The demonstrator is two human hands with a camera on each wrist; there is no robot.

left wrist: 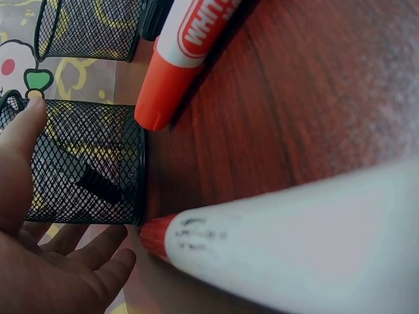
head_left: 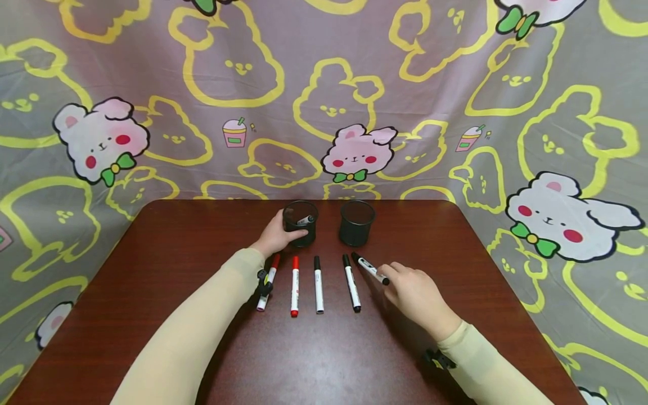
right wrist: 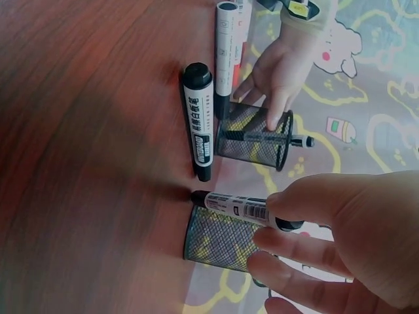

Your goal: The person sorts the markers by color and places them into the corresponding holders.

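Note:
At the back of the table my left hand (head_left: 273, 235) grips a black mesh pen cup (head_left: 302, 239), the thumb on one side and the fingers round the other. A black-capped whiteboard marker (head_left: 305, 220) leans inside that cup. My right hand (head_left: 416, 295) pinches another black whiteboard marker (head_left: 372, 269) between thumb and fingers, near one end. Its far tip is raised off the table in the right wrist view, in front of a second mesh pen cup (right wrist: 222, 239). Just left of the held marker lies a black marker (head_left: 352, 284) on the table.
More markers lie in a row in front of the cups: a black one (head_left: 318, 286), a red one (head_left: 295, 287) and another red one (head_left: 273, 270) partly behind the left wrist. A patterned cloth (head_left: 283, 124) hangs behind the table's back edge.

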